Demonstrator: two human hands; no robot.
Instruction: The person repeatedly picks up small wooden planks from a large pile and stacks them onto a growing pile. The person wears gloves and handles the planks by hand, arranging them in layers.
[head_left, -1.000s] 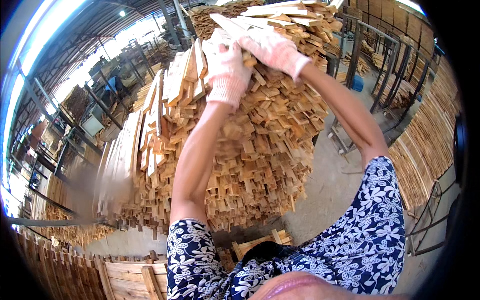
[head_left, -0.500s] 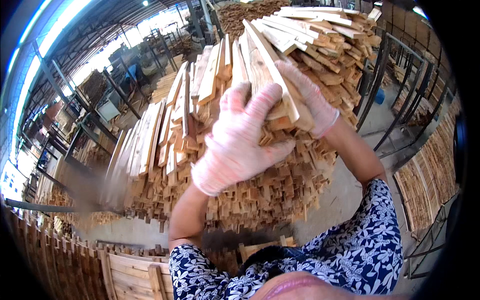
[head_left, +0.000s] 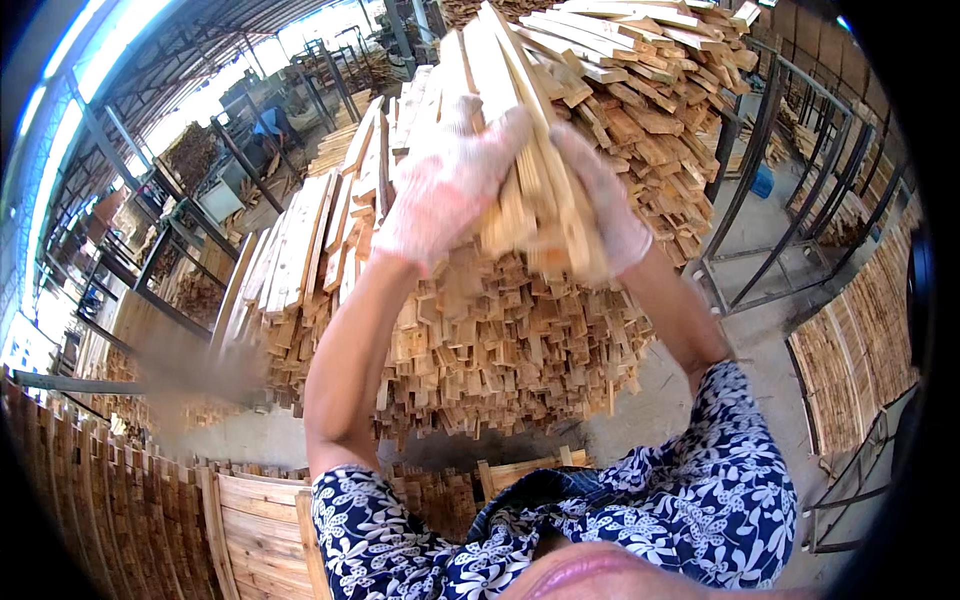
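Several pale wooden slats (head_left: 535, 195) are bunched between my two gloved hands, their near ends tilted toward me and slightly blurred. My left hand (head_left: 450, 185), in a white glove with reddish threads, is closed against the bunch's left side. Pressing the right side is my right hand (head_left: 603, 195), gloved alike, its fingers running along the outer slat. Under and around both hands rises a large stack of wooden slats (head_left: 500, 350), with many cut ends facing me. The far ends of the bunch reach over the top of the stack.
More slats (head_left: 640, 80) are heaped at the stack's upper right. Dark metal racks (head_left: 770, 190) stand to the right, beside flat wood panels (head_left: 855, 360) near the floor. A wooden pallet-like panel (head_left: 265, 530) is at lower left. Farther off, a person in blue (head_left: 270, 125) bends over.
My left hand has gone from lying spread over the slats to gripping their left side. Several slats are now gathered between my hands, and my right hand has shifted slightly.
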